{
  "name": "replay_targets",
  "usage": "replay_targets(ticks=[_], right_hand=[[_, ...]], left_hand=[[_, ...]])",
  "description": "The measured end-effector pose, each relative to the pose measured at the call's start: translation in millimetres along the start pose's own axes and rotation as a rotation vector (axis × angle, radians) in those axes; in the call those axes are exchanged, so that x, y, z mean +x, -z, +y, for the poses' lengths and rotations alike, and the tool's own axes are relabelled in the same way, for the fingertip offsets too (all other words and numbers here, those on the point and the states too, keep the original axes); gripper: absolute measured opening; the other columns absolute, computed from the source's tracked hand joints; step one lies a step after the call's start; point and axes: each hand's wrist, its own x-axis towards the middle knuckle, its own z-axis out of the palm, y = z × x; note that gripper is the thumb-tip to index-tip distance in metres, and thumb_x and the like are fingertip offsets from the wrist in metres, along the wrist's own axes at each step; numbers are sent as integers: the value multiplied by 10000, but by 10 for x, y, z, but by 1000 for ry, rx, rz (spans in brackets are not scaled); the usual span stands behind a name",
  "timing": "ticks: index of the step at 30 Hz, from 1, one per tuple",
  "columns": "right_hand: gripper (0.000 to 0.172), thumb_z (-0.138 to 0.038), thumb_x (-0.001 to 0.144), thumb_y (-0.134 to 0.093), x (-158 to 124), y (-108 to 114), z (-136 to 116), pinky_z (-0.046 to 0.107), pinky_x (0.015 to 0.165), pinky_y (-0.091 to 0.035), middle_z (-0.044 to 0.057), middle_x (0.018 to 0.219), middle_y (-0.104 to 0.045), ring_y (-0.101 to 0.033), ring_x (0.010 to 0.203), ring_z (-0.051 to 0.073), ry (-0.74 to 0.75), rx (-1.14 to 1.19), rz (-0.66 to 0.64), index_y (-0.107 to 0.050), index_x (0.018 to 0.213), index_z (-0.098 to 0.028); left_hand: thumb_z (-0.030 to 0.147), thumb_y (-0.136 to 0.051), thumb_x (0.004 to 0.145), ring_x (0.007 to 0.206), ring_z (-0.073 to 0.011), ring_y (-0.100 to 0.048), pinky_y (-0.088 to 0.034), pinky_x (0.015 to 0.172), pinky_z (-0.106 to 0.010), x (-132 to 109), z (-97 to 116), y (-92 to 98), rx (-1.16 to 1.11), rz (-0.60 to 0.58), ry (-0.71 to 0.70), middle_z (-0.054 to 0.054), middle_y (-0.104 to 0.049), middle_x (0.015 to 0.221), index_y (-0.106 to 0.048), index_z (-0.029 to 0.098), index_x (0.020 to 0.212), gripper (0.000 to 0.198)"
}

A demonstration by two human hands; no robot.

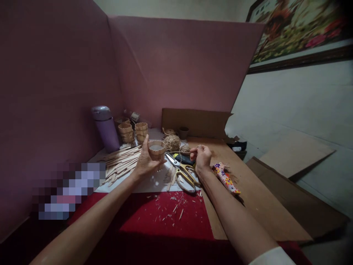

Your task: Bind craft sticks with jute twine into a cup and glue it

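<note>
My left hand [146,160] is wrapped around a small cup [157,147] faced with wooden sticks, its round opening turned up. A strand of twine [176,151] runs from the cup's right side toward my right hand [202,156], whose fingers are pinched together on it. Just beyond the strand sits a ball of jute twine [172,142]. Below it, between my hands, lie scissors [185,176] with gold handles, blades apart, near a dark tool [184,159] that is partly hidden. Loose flat wooden sticks [121,163] are piled left of my left hand.
A purple bottle [106,132] stands at the back left beside finished-looking stick cups [141,132]. Behind the twine is a small brown pot [184,132]. Flower-patterned material [226,178] lies on the cardboard [256,206] at right. Wood scraps litter the red cloth [154,221].
</note>
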Motion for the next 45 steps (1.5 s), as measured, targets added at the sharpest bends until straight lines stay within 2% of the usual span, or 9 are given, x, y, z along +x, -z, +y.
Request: replay_targets(ticks=[4, 12, 17, 23, 28, 33, 40, 43, 45], right_hand=[[142, -274, 864, -474, -2, -10, 4, 168, 284, -333, -68, 485, -589, -454, 299, 80, 2, 8, -7, -409, 754, -212], [142, -276, 859, -483, -16, -4, -8, 167, 300, -350, -61, 497, -600, -470, 313, 79, -4, -1, -12, -412, 757, -207], [167, -296, 862, -502, -44, 0, -23, 160, 299, -342, -58, 495, -604, -456, 307, 72, -15, -22, -19, -416, 755, -200], [261, -380, 824, -585, -56, 4, -27, 160, 306, -340, -55, 505, -598, -471, 317, 76, -19, -23, -31, -412, 738, -204], [260, -381, 825, -584, -59, 3, -27, 158, 298, -329, -60, 489, -589, -455, 299, 74, -12, -27, -26, -419, 737, -200], [228, -346, 851, -546, -59, 0, -53, 158, 314, -351, -47, 503, -601, -472, 315, 76, -5, -18, -13, -425, 734, -193], [263, -400, 823, -595, -126, -72, -197, 178, 359, -411, -39, 558, -620, -535, 379, 95, 91, 41, -99, -422, 784, -205], [243, -398, 831, -590, -258, -172, -323, 196, 372, -427, -24, 604, -642, -550, 403, 104, 149, 56, -272, -439, 805, -209], [225, -382, 847, -578, -343, -246, -426, 194, 390, -425, -25, 620, -638, -551, 414, 96, 151, 71, -332, -441, 799, -211]], left_hand=[[385, -770, 619, 1021, -252, -599, -473, 917, -404, 23, -22, 17, -85, -4, 146, -111, -586, 1156, -399, 168, 1344, 843], [346, -772, 623, 1092, -245, -574, -440, 961, -369, -18, 66, 142, -346, 13, 288, -92, -600, 1175, -466, 186, 1266, 729], [425, -721, 667, 951, -216, -610, -484, 825, -329, -108, 173, 130, -501, -5, 512, -70, -628, 1062, -512, 184, 1165, 591], [524, -685, 678, 718, -164, -569, -442, 640, -270, -157, 223, 82, -337, -21, 631, -17, -613, 768, -564, 167, 849, 414], [599, -615, 702, 598, -139, -465, -337, 556, -273, -117, 157, 93, -77, -185, 548, 9, -518, 620, -560, 163, 666, 442], [592, -502, 788, 614, -144, -430, -310, 577, -280, -150, 100, 62, 256, -206, 373, 18, -469, 595, -520, 176, 580, 466], [464, -537, 838, 1000, -255, -545, -408, 895, -405, -49, 226, 117, 332, -7, 78, -119, -645, 1034, -663, 157, 985, 363], [364, -611, 806, 1094, -262, -535, -377, 980, -439, 126, 419, 34, 268, -116, -158, -137, -642, 1136, -644, 164, 1073, 336], [344, -711, 717, 1157, -281, -508, -365, 997, -456, 220, 536, -90, 202, -251, -228, -137, -625, 1204, -609, 181, 1163, 487]])
